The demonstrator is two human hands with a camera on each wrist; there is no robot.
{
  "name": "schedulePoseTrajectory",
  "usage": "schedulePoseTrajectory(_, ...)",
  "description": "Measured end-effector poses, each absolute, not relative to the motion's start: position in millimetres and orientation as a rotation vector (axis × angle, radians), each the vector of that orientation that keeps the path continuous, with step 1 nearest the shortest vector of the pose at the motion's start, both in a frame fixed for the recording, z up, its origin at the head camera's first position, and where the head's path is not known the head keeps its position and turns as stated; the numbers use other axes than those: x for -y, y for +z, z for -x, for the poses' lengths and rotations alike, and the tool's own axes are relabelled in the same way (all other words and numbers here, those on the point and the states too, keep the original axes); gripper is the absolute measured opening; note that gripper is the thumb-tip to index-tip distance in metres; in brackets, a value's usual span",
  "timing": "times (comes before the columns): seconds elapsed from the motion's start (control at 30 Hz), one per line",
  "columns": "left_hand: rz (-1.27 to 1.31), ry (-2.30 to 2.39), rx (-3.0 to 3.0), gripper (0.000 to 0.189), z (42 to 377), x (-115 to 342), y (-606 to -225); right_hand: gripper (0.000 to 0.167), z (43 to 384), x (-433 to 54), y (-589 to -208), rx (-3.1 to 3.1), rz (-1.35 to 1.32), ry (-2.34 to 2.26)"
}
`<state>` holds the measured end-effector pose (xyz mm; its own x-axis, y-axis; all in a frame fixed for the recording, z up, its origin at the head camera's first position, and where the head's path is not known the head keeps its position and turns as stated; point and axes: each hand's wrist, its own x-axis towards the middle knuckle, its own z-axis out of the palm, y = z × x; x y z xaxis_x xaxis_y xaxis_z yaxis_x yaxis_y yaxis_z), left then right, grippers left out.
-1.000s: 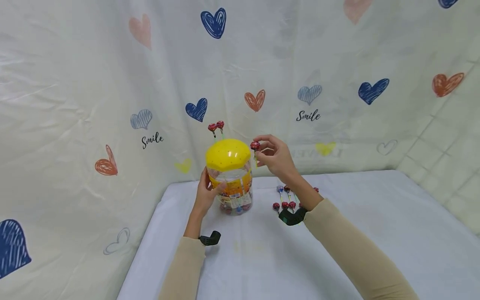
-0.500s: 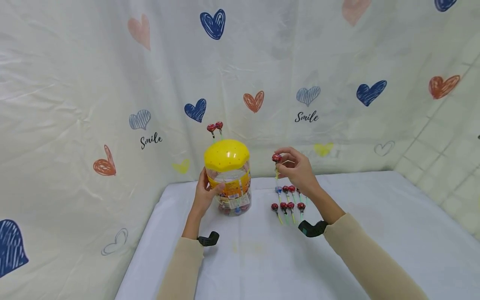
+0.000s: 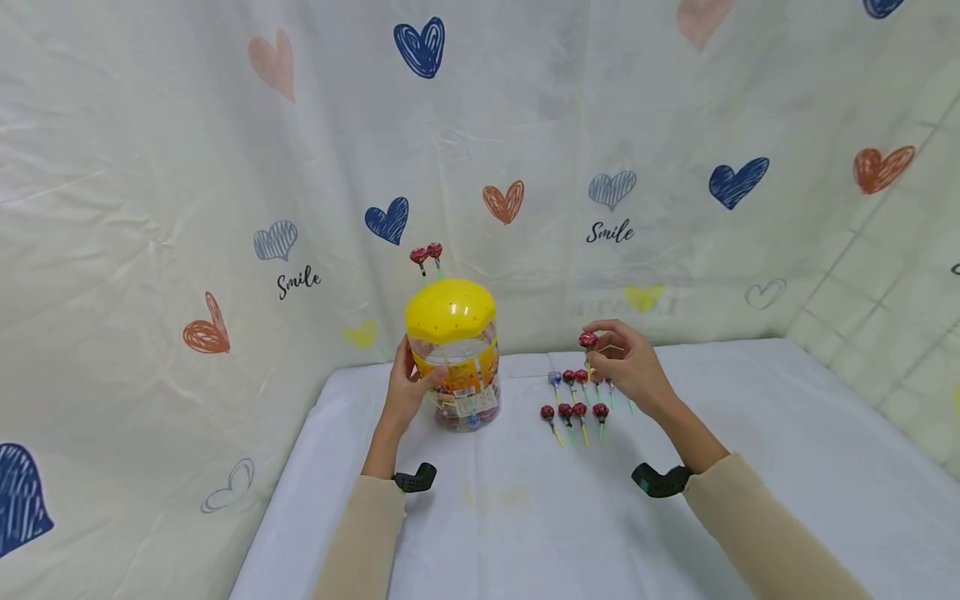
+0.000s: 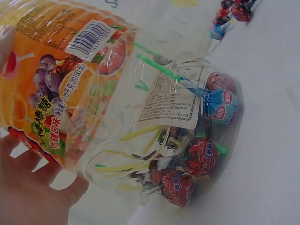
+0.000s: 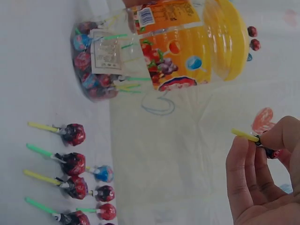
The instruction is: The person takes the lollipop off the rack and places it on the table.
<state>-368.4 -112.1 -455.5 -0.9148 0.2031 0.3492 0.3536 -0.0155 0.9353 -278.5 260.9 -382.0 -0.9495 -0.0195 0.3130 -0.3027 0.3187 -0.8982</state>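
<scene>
My left hand (image 3: 408, 387) grips the side of a clear plastic jar (image 3: 467, 358) with a yellow domed lid (image 3: 452, 310). Its orange label (image 4: 51, 79) shows close up in the left wrist view, with several wrapped lollipops (image 4: 199, 154) at the jar's bottom. Two red lollipops (image 3: 426, 253) poke up above the lid. Over to the right, my right hand (image 3: 628, 362) pinches a red lollipop (image 3: 588, 342) by its yellow stick, head up, above the table. Just below it, two rows of lollipops (image 3: 579, 412) lie on the cloth.
A white cloth covers the table (image 3: 517, 517). Behind it hangs a pale curtain (image 3: 480, 125) printed with hearts, close to the table's back edge. Within the lollipop rows, one blue lollipop (image 3: 555, 378) lies at the left end of the back row.
My right hand has moved right and down with the lollipop, away from the jar's lid to over the rows. My left hand keeps its hold on the jar.
</scene>
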Motion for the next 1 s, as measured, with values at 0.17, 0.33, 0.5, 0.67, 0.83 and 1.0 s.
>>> schedulePoseTrajectory(0.17, 0.615, -2.072, 2.11, 0.084, 369, 111, -456, 0.035, 275, -274, -395, 2.36, -0.265, 1.658)
schedulePoseTrajectory(0.33, 0.625, -2.076, 2.09, 0.084, 370, 110, -456, 0.036, 271, -287, -409, 2.398, -0.214, 1.643)
schedulePoseTrajectory(0.5, 0.626, -2.085, 2.093, 0.084, 370, 112, -455, 0.04, 263, -296, -424, 2.431, -0.176, 1.67)
schedulePoseTrajectory(0.67, 0.649, -2.102, 2.089, 0.084, 371, 113, -455, 0.044, 256, -304, -437, 2.455, -0.173, 1.7)
schedulePoseTrajectory(0.83, 0.657, -2.117, 2.088, 0.086, 372, 113, -453, 0.046, 254, -310, -449, 2.485, -0.136, 1.722)
schedulePoseTrajectory(1.0, 0.64, -2.098, 2.104, 0.084, 372, 113, -455, 0.046, 256, -315, -459, 2.489, -0.131, 1.755)
